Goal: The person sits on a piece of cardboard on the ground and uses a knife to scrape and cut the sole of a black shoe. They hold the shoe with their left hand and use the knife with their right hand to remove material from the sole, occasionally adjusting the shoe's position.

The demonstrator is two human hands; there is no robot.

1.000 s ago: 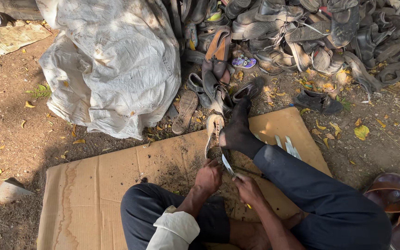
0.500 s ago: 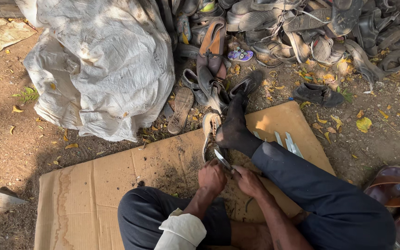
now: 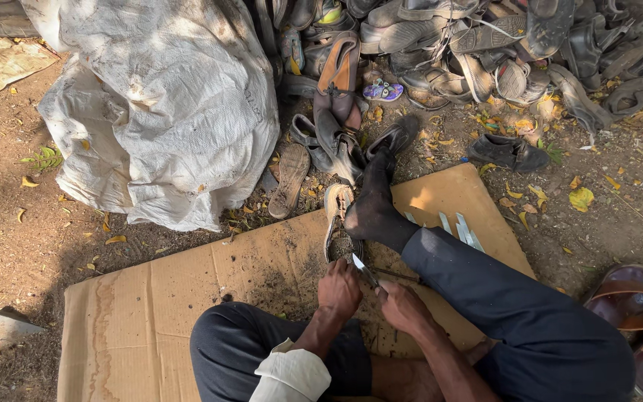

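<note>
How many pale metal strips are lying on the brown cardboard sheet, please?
3 pale metal strips lie side by side on the brown cardboard sheet, right of the socked foot; others may be hidden under the leg.

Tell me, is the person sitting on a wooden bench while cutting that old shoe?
No. The person sits on flattened brown cardboard laid on the dirt, a sock-covered foot pinning the shoe.

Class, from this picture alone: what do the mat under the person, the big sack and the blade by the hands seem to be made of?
Mat: brown corrugated cardboard, matte, with fold creases and stains. Sack: probably woven plastic, whitish, crumpled, faint weave. Blade, between the left hand and right hand: likely metal, since it glints pale; which hand grips it is unclear.
</note>
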